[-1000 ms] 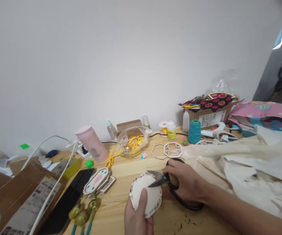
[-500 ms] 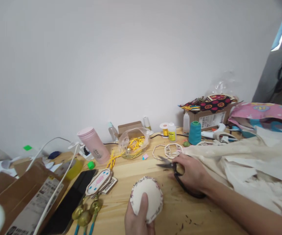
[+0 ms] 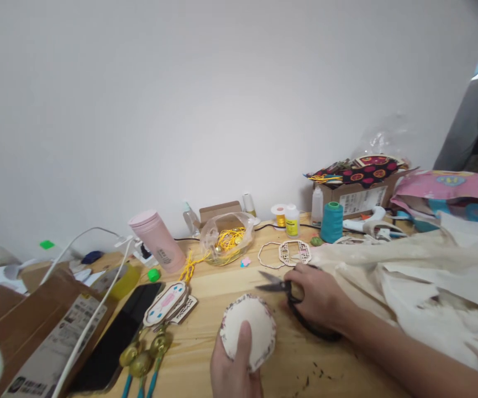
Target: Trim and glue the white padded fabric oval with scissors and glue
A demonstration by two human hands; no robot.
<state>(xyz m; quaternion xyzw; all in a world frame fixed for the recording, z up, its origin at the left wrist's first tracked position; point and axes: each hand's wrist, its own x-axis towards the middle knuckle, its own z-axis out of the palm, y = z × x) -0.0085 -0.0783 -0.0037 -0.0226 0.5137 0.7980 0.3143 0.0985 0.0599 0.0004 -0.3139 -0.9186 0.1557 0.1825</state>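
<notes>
My left hand (image 3: 234,365) grips a round white disc (image 3: 259,326) with a patterned fabric edge folded over its rim, the thumb lying across its face. To the right, my right hand (image 3: 317,296) is closed around the black handles of a pair of scissors (image 3: 275,284). Their blades stand apart and point left, above and beside the disc without touching it. Dark scraps (image 3: 314,376) lie on the wooden table (image 3: 214,309) below my right hand. Past the scissors sits a pale cut-out lattice frame (image 3: 294,252).
A pink tumbler (image 3: 158,241), a plastic bag of yellow cord (image 3: 228,240) and a teal thread cone (image 3: 332,222) stand toward the wall. White cloth (image 3: 425,276) is heaped at right. At left are a phone (image 3: 118,337), gold bells (image 3: 141,362) and a cardboard box (image 3: 43,326).
My right hand has moved slightly left with the scissors, bringing the blades nearer the disc. The blades look wider apart. My left hand keeps its hold on the disc.
</notes>
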